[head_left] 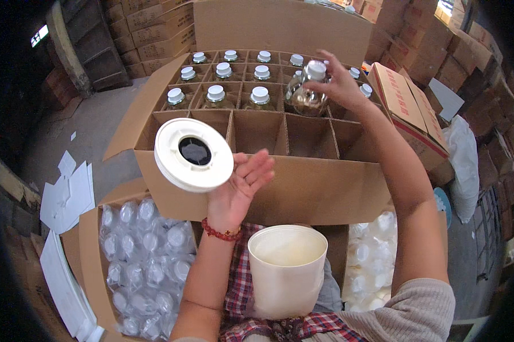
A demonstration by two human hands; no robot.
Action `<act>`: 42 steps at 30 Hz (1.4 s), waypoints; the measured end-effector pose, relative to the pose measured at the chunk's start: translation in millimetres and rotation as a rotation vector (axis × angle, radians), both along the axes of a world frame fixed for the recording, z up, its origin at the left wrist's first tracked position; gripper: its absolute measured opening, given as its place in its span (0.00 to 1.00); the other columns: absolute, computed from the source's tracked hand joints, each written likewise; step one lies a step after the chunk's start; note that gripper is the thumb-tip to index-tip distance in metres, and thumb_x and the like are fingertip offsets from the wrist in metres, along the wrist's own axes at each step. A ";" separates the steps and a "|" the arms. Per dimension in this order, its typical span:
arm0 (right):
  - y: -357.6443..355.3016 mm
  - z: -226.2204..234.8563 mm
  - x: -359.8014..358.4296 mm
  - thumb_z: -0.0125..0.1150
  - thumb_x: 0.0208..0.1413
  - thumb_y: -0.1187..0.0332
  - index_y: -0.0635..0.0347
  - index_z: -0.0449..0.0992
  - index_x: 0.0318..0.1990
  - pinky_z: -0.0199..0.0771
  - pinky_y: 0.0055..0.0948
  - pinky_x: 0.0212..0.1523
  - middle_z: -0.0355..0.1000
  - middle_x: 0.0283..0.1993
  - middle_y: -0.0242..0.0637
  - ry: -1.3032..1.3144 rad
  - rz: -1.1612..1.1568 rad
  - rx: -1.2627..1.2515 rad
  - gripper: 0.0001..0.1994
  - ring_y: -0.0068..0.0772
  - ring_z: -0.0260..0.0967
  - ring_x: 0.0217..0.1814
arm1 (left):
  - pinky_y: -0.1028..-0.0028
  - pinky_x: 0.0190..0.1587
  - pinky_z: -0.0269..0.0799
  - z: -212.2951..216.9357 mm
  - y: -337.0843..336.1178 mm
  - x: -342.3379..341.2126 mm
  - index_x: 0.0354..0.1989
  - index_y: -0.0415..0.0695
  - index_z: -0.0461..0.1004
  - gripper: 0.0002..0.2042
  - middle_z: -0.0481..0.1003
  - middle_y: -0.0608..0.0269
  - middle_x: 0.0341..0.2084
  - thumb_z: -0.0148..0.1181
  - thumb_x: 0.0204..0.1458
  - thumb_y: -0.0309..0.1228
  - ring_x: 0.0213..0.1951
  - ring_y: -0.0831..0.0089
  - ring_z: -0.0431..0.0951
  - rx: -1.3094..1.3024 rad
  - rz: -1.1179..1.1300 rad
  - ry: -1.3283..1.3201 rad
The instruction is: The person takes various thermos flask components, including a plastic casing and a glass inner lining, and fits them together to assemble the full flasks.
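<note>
My left hand (247,181), palm up with its fingers stretched out, holds a white round lid (168,165) with a dark round centre. The lid is tilted, and my thumb is hidden behind it. My right hand (342,82) grips a clear bottle (311,101) with a white cap, over the divided cardboard box (314,182). Several capped bottles (260,98) stand in the box's far compartments; the front row shows bare dividers. Below my hands, at my lap, stands a cream-coloured open tub (286,279).
At lower left, a carton (88,245) holds plastic-wrapped clear items (148,251). More wrapped pale items (371,256) lie at lower right. A partly closed carton (411,108) sits right of the divided box, near a white sack (461,165). White sheets (69,196) lie on the floor at left.
</note>
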State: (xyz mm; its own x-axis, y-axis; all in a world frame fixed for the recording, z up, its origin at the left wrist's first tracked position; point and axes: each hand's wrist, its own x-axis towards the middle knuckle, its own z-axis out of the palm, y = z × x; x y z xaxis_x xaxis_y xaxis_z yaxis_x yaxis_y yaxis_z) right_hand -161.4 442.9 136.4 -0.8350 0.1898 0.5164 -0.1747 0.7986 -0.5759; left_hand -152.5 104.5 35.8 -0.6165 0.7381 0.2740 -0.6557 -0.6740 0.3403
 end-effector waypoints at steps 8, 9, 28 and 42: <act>-125.4 57.6 115.7 0.73 0.40 0.62 0.43 0.68 0.57 0.66 0.38 0.60 0.71 0.56 0.30 0.465 0.290 1.055 0.32 0.34 0.67 0.55 | 0.45 0.61 0.59 34.6 17.3 13.1 0.66 0.52 0.53 0.27 0.54 0.49 0.65 0.47 0.60 0.46 0.61 0.48 0.61 -0.026 -0.022 0.045; -140.8 47.1 130.6 0.71 0.42 0.62 0.40 0.68 0.57 0.65 0.40 0.60 0.70 0.57 0.29 0.459 0.380 1.072 0.30 0.32 0.66 0.55 | 0.47 0.61 0.60 38.7 13.0 24.9 0.65 0.48 0.55 0.26 0.57 0.48 0.63 0.45 0.61 0.46 0.61 0.50 0.62 -0.204 0.153 0.105; -150.5 -34.4 165.4 0.74 0.42 0.58 0.63 0.50 0.67 0.67 0.36 0.58 0.60 0.62 0.49 -0.665 0.738 -0.564 0.48 0.40 0.61 0.62 | 0.64 0.67 0.54 -27.2 -36.0 85.0 0.69 0.43 0.45 0.37 0.52 0.56 0.67 0.49 0.58 0.51 0.66 0.66 0.56 -0.443 0.023 0.047; -206.4 3.5 136.0 0.59 0.52 0.48 0.63 0.78 0.30 0.75 0.41 0.32 0.74 0.24 0.46 -1.074 0.713 0.480 0.22 0.53 0.74 0.29 | 0.49 0.65 0.54 -32.5 -41.8 96.2 0.70 0.48 0.44 0.41 0.47 0.44 0.67 0.47 0.55 0.59 0.65 0.45 0.53 -0.378 -0.021 -0.089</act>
State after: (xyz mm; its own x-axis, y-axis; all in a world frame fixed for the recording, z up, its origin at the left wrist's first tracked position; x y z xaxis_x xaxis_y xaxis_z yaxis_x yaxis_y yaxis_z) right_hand -25.4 236.6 139.9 -0.7022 -0.4563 -0.5466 -0.2752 0.8819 -0.3827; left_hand -56.3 62.7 3.3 -0.6096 0.7892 -0.0737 -0.7060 -0.4984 0.5031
